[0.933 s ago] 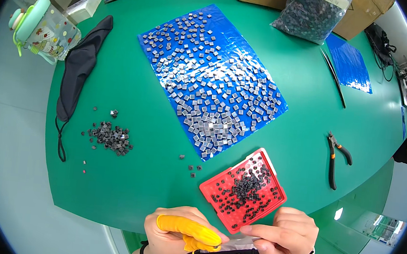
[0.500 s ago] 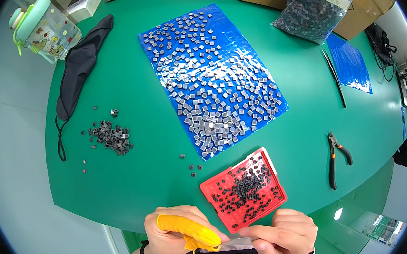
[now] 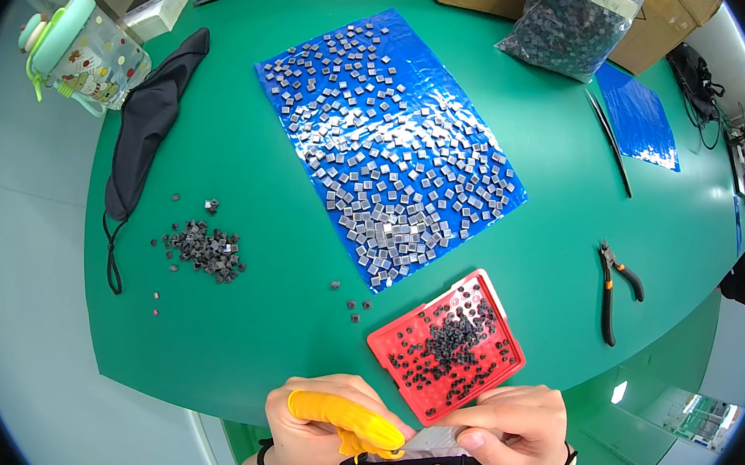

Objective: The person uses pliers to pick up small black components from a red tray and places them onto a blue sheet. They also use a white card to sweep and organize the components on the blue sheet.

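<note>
My left hand (image 3: 327, 425) is at the table's near edge, with yellow finger cots (image 3: 350, 417) on its thumb side. Its fingers are pinched together, and a tiny dark spot shows at their tip, too small to name. To its right, my right hand (image 3: 515, 430) has the index finger stretched left past the near corner of the red tray (image 3: 406, 395) and the thumb apart below it. Nothing shows between that finger and thumb. Many small black round pieces (image 3: 456, 344) lie in the tray, heaped in its middle.
Beyond the tray, a blue film sheet (image 3: 351, 226) carries many small square metal-faced pieces. Left lie a pile of dark pieces (image 3: 209, 253), a black pouch (image 3: 145, 130) and a bottle (image 3: 93, 62). Right are cutting pliers (image 3: 609, 291) and tweezers (image 3: 610, 143); behind, a filled bag (image 3: 572, 27).
My right hand has shifted slightly left and up, its index finger now closer to the tray's near edge. The left hand stays pinched in nearly the same place.
</note>
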Tool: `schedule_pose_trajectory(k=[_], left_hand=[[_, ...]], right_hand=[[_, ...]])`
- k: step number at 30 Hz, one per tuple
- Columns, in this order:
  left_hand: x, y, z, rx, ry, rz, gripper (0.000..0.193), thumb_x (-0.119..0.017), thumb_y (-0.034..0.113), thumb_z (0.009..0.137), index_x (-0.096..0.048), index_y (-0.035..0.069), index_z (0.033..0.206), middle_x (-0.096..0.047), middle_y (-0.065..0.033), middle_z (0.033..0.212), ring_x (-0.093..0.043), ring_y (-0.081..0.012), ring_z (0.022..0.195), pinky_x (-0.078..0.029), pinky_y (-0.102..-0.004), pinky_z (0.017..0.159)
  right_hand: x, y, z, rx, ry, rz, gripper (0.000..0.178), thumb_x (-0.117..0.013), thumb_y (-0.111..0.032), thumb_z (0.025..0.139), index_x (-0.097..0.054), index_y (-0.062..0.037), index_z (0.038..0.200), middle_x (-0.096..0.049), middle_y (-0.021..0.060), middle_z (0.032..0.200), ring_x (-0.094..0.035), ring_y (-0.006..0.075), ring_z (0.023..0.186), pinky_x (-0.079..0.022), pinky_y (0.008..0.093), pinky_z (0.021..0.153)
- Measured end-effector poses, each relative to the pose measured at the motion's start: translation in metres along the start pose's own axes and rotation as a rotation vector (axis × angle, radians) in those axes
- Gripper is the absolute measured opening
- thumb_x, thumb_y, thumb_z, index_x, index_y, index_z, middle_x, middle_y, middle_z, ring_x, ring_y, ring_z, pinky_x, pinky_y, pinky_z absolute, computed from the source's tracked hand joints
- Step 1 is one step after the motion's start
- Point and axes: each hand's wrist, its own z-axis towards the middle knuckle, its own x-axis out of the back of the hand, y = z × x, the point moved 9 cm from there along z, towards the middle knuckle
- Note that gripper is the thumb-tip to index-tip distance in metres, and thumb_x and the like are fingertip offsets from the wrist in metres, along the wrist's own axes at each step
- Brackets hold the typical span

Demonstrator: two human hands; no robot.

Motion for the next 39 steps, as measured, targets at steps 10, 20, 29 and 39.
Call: schedule_pose_trajectory(k=[10,20,29,39], left_hand=[[0.002,-0.006,-0.003,0.013,0.053,-0.281,0.013,-0.072,-0.009,0.071,-0.069,-0.009,0.084,-0.07,-0.0189,0.079,-0.068,-0.0232,0.068,-0.055,-0.0291,0.06],[0.0,-0.005,-0.004,0.012,0.033,-0.199,0.014,-0.074,-0.008,0.071,-0.067,-0.01,0.084,-0.069,-0.0227,0.083,-0.069,-0.0257,0.071,-0.057,-0.0317,0.062],[0.003,-0.01,-0.005,0.119,0.145,-0.353,0.01,-0.073,-0.006,0.074,-0.065,-0.007,0.08,-0.068,-0.0215,0.079,-0.067,-0.0247,0.067,-0.058,-0.0326,0.059],[0.008,-0.008,-0.003,0.148,0.239,-0.217,0.012,-0.071,-0.003,0.076,-0.062,-0.004,0.068,-0.064,-0.0163,0.064,-0.06,-0.0176,0.046,-0.048,-0.0265,0.039]], right_hand=[[0.017,0.01,-0.005,-0.098,0.155,0.119,0.029,-0.066,-0.02,0.086,-0.07,0.0062,0.075,-0.063,0.0115,0.059,-0.054,0.014,0.047,-0.04,0.0262,0.044],[0.014,-0.015,-0.002,0.255,0.18,-0.172,0.021,-0.063,-0.02,0.09,-0.071,-0.0014,0.085,-0.068,0.0059,0.064,-0.05,0.0133,0.043,-0.041,0.0264,0.046],[0.011,-0.015,-0.001,0.263,0.185,-0.227,0.019,-0.064,-0.019,0.088,-0.071,-0.0016,0.087,-0.067,0.0069,0.065,-0.051,0.0138,0.046,-0.042,0.0275,0.048],[0.005,-0.025,-0.003,0.417,0.069,-0.323,0.021,-0.069,-0.027,0.084,-0.077,-0.0107,0.094,-0.052,-0.0009,0.065,-0.05,0.0123,0.056,-0.038,0.0267,0.052]])
